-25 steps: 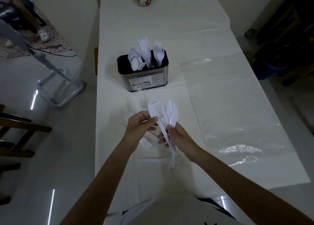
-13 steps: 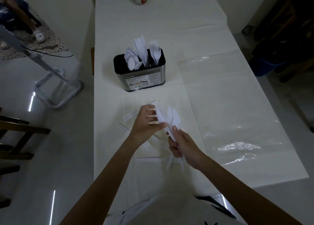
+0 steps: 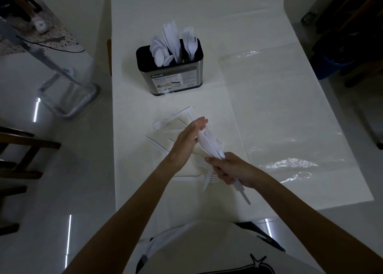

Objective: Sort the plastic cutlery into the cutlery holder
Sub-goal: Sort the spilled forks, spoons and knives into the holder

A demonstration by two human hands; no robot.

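A steel cutlery holder (image 3: 170, 81) with a black rim stands on the white table (image 3: 259, 112); white spoons, knives and forks stick up from its compartments. My right hand (image 3: 230, 170) grips a bunch of white plastic cutlery (image 3: 209, 144) by the handles, heads pointing up and away. My left hand (image 3: 187, 140) has straight fingers and its palm presses flat against the left side of that bunch. Several loose white forks and knives (image 3: 163, 124) lie on the table under and beyond my hands.
A clear plastic sheet (image 3: 279, 118) covers the table's right half. The table's left edge runs close to my left arm, with a metal frame (image 3: 68, 95) and a dark wooden chair (image 3: 18, 149) on the floor beyond it. A blue bin (image 3: 333, 66) stands at the right.
My left hand has let go its pinch on one piece and now lies flat against the bunch. The fanned pieces in my right hand have closed into one tight bundle, tilted left.
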